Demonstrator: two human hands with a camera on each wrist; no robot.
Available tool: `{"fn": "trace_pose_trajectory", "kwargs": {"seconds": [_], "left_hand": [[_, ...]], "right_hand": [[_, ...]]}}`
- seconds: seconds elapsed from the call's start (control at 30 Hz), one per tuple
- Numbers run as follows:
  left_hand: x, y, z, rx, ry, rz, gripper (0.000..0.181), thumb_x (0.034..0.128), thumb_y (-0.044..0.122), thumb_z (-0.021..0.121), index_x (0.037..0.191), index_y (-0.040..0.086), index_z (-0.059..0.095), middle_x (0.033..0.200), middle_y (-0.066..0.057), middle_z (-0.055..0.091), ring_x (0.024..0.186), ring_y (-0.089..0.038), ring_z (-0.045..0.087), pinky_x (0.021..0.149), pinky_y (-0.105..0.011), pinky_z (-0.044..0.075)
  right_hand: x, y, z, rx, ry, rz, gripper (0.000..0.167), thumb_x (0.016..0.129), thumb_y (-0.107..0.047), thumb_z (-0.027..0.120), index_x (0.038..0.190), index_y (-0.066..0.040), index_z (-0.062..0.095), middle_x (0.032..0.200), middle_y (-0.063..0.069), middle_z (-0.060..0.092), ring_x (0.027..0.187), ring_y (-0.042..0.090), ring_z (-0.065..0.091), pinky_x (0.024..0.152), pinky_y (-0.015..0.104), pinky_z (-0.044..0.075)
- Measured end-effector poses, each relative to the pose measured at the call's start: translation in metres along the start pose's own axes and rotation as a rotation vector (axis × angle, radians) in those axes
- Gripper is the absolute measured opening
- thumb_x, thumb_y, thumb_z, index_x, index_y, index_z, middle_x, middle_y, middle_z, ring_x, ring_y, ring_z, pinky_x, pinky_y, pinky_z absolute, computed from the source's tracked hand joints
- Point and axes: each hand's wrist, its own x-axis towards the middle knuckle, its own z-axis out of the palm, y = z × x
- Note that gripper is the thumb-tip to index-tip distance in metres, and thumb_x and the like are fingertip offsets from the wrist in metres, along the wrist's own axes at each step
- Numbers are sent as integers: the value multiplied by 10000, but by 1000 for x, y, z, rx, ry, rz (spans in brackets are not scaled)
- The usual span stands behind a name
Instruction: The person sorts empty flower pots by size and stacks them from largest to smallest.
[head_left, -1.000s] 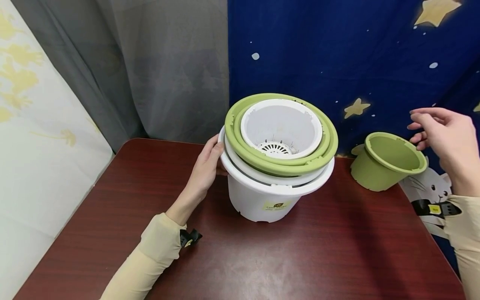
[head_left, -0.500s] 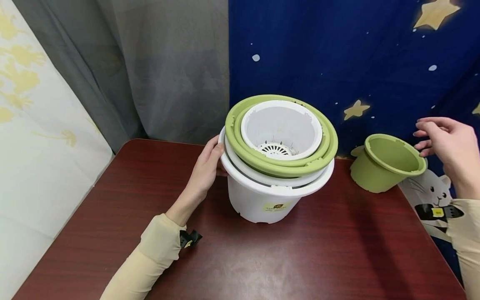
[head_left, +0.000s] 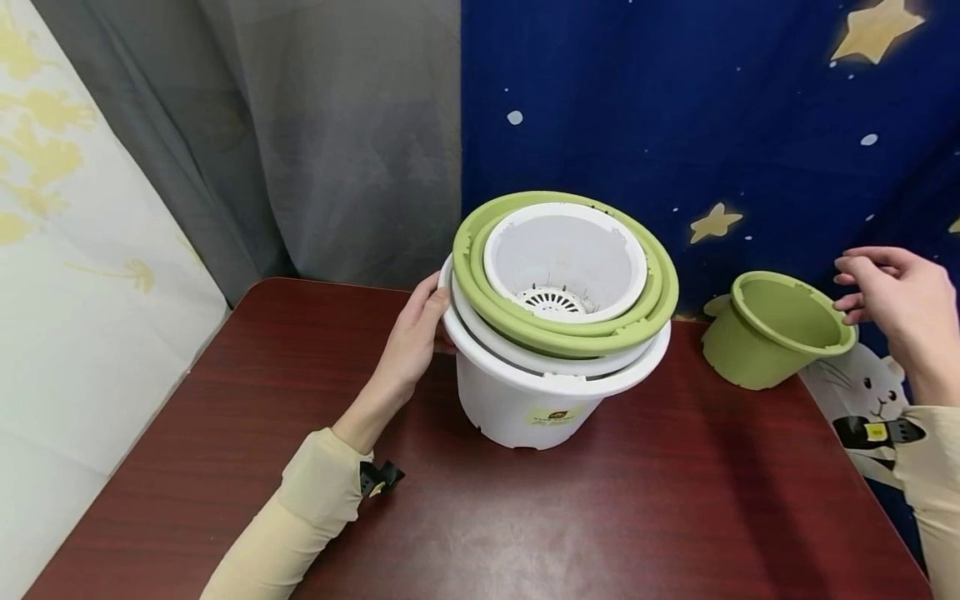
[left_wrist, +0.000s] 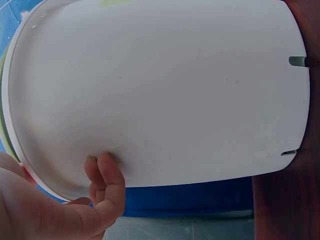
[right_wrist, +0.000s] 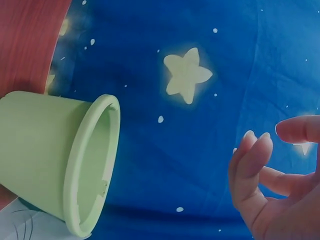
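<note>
A large white flowerpot [head_left: 510, 408] with a yellow label stands mid-table, holding a nest of smaller pots. Inside it sit another white rim, green pots [head_left: 480, 304] and a small white pot [head_left: 566, 242] with a slotted bottom, all tilted. My left hand [head_left: 408, 342] grips the big pot's rim on its left side, thumb on top; in the left wrist view curled fingers [left_wrist: 111, 180] touch its outer wall. Near the right edge a single green flowerpot [head_left: 757, 342] stands apart. My right hand [head_left: 903, 308] hovers just right of its rim, fingers loosely bent, holding nothing.
The dark red wooden table [head_left: 465, 533] ends at the right close to the single green pot. Behind hang a grey curtain [head_left: 352, 150] and a blue star-patterned cloth [head_left: 637, 108]. A pale cloth [head_left: 90, 292] borders the left side.
My right hand has sunk slightly and shifted a little to the right. The left hand keeps its grip on the big pot, and the pots stay in place.
</note>
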Motion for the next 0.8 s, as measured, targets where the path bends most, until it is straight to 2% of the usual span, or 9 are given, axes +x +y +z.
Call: {"fn": "trace_pose_trajectory", "kwargs": {"seconds": [0.2, 0.43, 0.67, 0.8], "left_hand": [[1, 0, 0, 2, 4, 5, 439, 1088, 367, 410, 1495, 215, 471, 909, -110, 589, 725, -222, 603, 718, -462, 549], [0, -2, -1, -10, 5, -9, 434, 1088, 351, 408, 1492, 208, 474, 889, -104, 586, 730, -254, 596, 738, -515, 544], [0, -2, 0, -15, 5, -5, 431, 1086, 344, 415, 1490, 208, 477, 891, -100, 589, 720, -219, 596, 731, -501, 549], [0, -2, 0, -16, 1, 1, 432, 1086, 347, 417, 1492, 213, 476, 894, -103, 588, 729, -238, 593, 724, -482, 549]], "right_hand": [[3, 10, -2, 2, -16, 44, 56, 1019, -239, 499, 1018, -289, 523, 698, -274, 539, 499, -18, 588, 466, 163, 502], [5, 24, -4, -51, -26, 84, 89, 1023, -305, 490, 1101, -269, 511, 712, -314, 504, 509, -33, 592, 475, 179, 515], [6, 36, -8, -83, -46, 145, 41, 1018, -360, 495, 1048, -378, 474, 689, -346, 502, 512, -17, 610, 464, 218, 495], [6, 41, -8, -88, -40, 158, 97, 1019, -363, 493, 1112, -336, 485, 682, -326, 495, 511, -11, 604, 470, 216, 502]]}}
